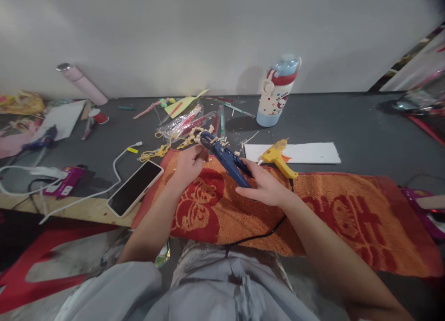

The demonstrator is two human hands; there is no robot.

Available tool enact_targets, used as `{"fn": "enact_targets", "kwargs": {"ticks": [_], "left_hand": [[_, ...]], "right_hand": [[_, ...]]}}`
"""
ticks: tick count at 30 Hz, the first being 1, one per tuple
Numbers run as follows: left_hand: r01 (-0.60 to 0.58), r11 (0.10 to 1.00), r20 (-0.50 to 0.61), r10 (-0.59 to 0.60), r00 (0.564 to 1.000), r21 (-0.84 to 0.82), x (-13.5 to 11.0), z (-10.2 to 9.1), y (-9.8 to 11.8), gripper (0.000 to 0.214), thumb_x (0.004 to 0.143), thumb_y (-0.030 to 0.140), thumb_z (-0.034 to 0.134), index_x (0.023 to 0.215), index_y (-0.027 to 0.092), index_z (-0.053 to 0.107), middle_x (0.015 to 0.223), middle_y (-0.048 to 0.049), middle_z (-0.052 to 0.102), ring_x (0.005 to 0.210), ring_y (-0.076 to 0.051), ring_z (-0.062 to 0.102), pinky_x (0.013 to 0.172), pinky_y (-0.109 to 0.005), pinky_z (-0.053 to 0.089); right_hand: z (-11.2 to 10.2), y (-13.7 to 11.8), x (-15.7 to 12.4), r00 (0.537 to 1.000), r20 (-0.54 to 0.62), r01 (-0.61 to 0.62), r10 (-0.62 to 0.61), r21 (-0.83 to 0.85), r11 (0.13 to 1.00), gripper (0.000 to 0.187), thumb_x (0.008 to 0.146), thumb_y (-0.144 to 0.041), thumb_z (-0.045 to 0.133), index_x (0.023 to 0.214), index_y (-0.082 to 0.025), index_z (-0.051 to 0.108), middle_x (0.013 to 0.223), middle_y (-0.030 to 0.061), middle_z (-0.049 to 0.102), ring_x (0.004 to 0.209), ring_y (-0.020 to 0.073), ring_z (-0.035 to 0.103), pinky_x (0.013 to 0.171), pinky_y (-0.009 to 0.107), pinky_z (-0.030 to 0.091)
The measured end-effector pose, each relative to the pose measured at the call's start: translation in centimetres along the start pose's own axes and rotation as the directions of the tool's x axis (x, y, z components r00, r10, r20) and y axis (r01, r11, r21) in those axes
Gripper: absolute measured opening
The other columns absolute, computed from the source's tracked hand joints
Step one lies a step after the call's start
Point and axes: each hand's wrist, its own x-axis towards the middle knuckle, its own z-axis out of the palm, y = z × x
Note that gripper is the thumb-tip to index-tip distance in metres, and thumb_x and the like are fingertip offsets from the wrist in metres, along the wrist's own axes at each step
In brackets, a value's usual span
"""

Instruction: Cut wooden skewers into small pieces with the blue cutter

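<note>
In the head view, a blue plier-like cutting tool (227,162) is slanted over the near edge of the table, its rounded head pointing away and to the left. My right hand (263,184) is closed around its handles, thumb on the near side. My left hand (190,164) sits beside the tool's head with its fingers pinched together; whatever is between them is too small to make out. Beyond the tool's head lie small pale cut bits (237,153) and a knotted yellow cord (158,152). Under both hands is an orange towel (250,221) with red patterns.
A yellow glue gun (277,158) rests on a white board (314,153) to the right. A white and blue bottle (277,91) stands behind. To the left are a phone (135,189), a white cable (118,166), a purple power strip (67,181) and a pink flask (83,84).
</note>
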Motion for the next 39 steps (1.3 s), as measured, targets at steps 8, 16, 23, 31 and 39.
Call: {"fn": "enact_targets", "kwargs": {"ticks": [8,16,23,31,39], "left_hand": [[0.019,1.000,0.006,-0.019,1.000,0.001,-0.08,-0.01,0.05,0.025,0.070,0.006,0.037,0.078,0.016,0.059,0.065,0.0004,0.062,0.057,-0.012,0.054,0.061,-0.022,0.041],[0.010,1.000,0.000,-0.010,1.000,0.018,-0.14,0.11,-0.24,0.022,0.075,0.008,0.037,0.076,0.016,0.057,0.065,-0.0001,0.061,0.057,-0.012,0.053,0.061,-0.022,0.041],[0.018,0.999,0.012,-0.018,1.000,0.039,-0.05,0.01,-0.16,0.021,0.080,0.012,0.036,0.072,0.017,0.055,0.066,-0.0006,0.061,0.057,-0.012,0.052,0.060,-0.023,0.039],[0.018,0.998,0.015,-0.019,1.000,0.068,-0.07,0.01,-0.35,0.022,0.078,0.012,0.034,0.073,0.017,0.055,0.067,-0.0010,0.064,0.060,-0.013,0.056,0.063,-0.024,0.040],[0.023,0.999,0.007,-0.023,1.000,0.034,-0.09,0.06,-0.35,0.027,0.078,0.008,0.034,0.086,0.016,0.058,0.067,0.0006,0.065,0.060,-0.013,0.058,0.065,-0.023,0.043]], "right_hand": [[-0.02,-0.18,0.10,1.000,0.007,-0.005,0.005,0.018,1.000,0.062,0.081,-0.046,0.056,0.130,-0.013,0.038,0.126,0.0182,0.055,0.112,0.0315,0.056,0.094,0.048,0.044],[0.19,0.07,0.04,0.999,0.014,-0.029,0.029,0.027,0.999,0.062,0.083,-0.049,0.054,0.131,-0.013,0.039,0.128,0.0175,0.055,0.117,0.0328,0.054,0.095,0.047,0.044],[0.20,0.10,0.05,1.000,0.007,-0.009,0.009,0.021,1.000,0.059,0.085,-0.048,0.052,0.132,-0.015,0.040,0.127,0.0160,0.056,0.117,0.0322,0.053,0.096,0.048,0.043],[0.23,-0.01,0.06,0.999,0.019,-0.037,0.037,0.000,0.999,0.059,0.085,-0.050,0.051,0.131,-0.013,0.041,0.128,0.0170,0.056,0.119,0.0322,0.052,0.096,0.047,0.044],[0.24,0.06,0.07,0.999,0.025,-0.035,0.035,0.006,0.999,0.059,0.085,-0.049,0.051,0.131,-0.012,0.041,0.129,0.0180,0.055,0.119,0.0321,0.053,0.097,0.047,0.043]]}}
